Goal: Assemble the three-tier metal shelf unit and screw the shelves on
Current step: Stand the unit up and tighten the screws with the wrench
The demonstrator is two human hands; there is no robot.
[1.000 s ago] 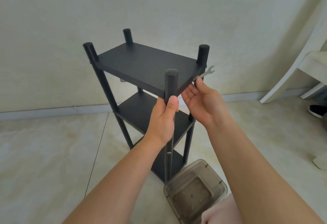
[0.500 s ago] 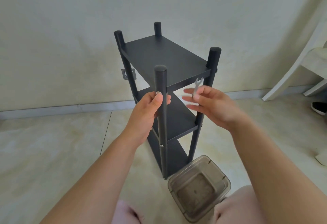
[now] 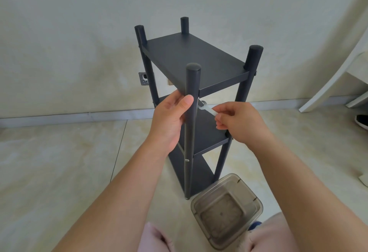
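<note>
The black three-tier shelf unit [image 3: 191, 58] stands upright on the floor in front of me, all three shelves between four round posts. My left hand [image 3: 171, 120] grips the near front post [image 3: 192, 124] just under the top shelf, thumb on the post. My right hand [image 3: 239, 124] pinches a small silver wrench [image 3: 206, 108], whose head sits against the right side of that post below the top shelf's corner. A screw head [image 3: 187, 160] shows lower on the same post.
A clear brownish plastic container [image 3: 227, 215] sits on the tiled floor by the unit's near foot. The wall is close behind, with a small socket plate [image 3: 143, 79]. White furniture legs [image 3: 326, 90] and a dark shoe [image 3: 361, 121] lie at the right.
The unit has turned so a narrow end faces me. My left hand shifted its hold on the front post. My right hand brought the wrench from the right post to the front post.
</note>
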